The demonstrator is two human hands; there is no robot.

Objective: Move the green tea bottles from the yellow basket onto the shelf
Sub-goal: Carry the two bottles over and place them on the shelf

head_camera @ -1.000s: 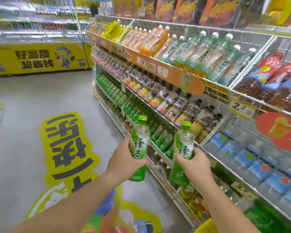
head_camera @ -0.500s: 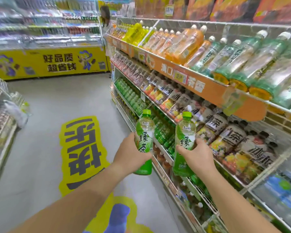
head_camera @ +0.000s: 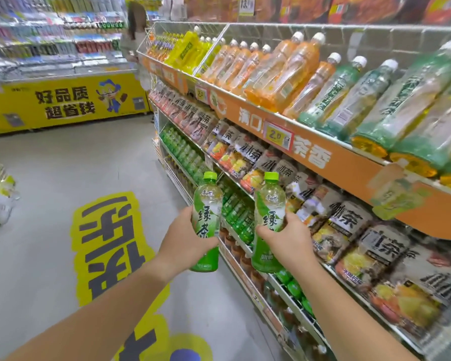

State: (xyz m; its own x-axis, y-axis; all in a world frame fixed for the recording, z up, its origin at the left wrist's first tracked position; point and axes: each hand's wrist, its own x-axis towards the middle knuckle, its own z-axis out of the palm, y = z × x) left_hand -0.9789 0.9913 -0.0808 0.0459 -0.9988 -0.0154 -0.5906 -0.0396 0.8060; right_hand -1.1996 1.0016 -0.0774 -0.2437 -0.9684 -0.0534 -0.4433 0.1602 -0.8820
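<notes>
My left hand grips one green tea bottle upright by its middle, green cap on top. My right hand grips a second green tea bottle the same way, just to the right of the first. Both bottles hang in the aisle in front of the shelf unit, level with the row of green bottles on the third tier. The yellow basket is out of view.
The top tier holds slanted orange and green bottles. Below it sit dark-labelled tea bottles. A person stands at the far end of the shelf. A yellow freezer counter crosses the back. A large yellow floor sticker lies on the grey floor.
The view has swung left and up along the shelf, and the yellow basket corner has dropped out of sight. Both hands keep their bottles, carried further along the aisle.
</notes>
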